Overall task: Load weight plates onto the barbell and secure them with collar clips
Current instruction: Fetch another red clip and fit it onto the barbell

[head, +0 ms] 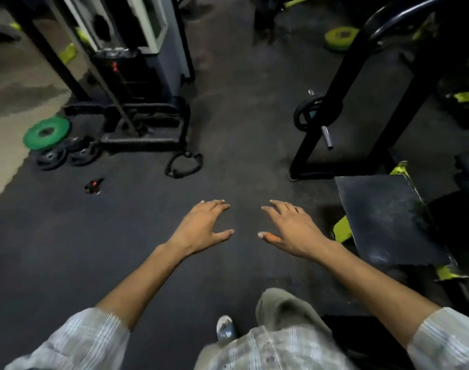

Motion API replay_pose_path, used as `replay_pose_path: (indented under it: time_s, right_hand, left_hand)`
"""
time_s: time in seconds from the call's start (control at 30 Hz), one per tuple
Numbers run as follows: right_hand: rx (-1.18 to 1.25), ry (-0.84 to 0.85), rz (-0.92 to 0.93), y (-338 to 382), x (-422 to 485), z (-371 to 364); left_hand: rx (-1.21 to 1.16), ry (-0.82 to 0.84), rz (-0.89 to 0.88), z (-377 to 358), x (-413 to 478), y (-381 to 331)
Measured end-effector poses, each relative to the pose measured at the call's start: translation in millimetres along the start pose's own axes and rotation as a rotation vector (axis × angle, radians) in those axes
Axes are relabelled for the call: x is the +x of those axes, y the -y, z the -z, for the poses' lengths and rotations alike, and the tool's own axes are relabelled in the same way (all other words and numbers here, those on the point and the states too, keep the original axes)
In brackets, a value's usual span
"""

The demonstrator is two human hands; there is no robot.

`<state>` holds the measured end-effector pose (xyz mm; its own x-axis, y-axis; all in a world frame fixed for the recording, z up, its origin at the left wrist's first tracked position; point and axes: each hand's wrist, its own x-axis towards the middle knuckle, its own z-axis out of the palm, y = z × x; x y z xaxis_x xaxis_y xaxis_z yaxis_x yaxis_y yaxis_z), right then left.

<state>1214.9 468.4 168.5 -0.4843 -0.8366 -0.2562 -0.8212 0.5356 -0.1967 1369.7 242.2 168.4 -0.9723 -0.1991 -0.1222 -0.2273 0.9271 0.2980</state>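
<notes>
Both the left hand [201,227] and right hand [292,231] hover spread and empty, with the round green rubber weight plate [46,132] lying well apart, far left beyond the left hand.

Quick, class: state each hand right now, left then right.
Left hand: open, fingers spread, holding nothing.
Right hand: open, fingers spread, holding nothing.

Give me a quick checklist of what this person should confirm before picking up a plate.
1. Left hand free: ok, open and empty.
2. Right hand free: ok, open and empty.
3. Plates within sight: ok, green plate and black plates lie on the floor.
4. Barbell located: cannot tell, no bar clearly visible.
5. Collar clips found: cannot tell; small red-and-black object is unclear.
</notes>
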Motion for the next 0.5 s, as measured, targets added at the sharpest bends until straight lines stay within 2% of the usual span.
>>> replay_pose_path:
  time_s: [0.3,0.5]
  right_hand:
    - [0.085,-0.065,-0.134,-92.5,232.6,52.1]
    - [0.103,-0.057,-0.171,-171.8,376.7,130.5]
  left_hand:
    - [0.046,0.043,-0.130,43.4,265.5,106.8]
    - [0.047,0.066,-0.148,92.9,439.2,150.7]
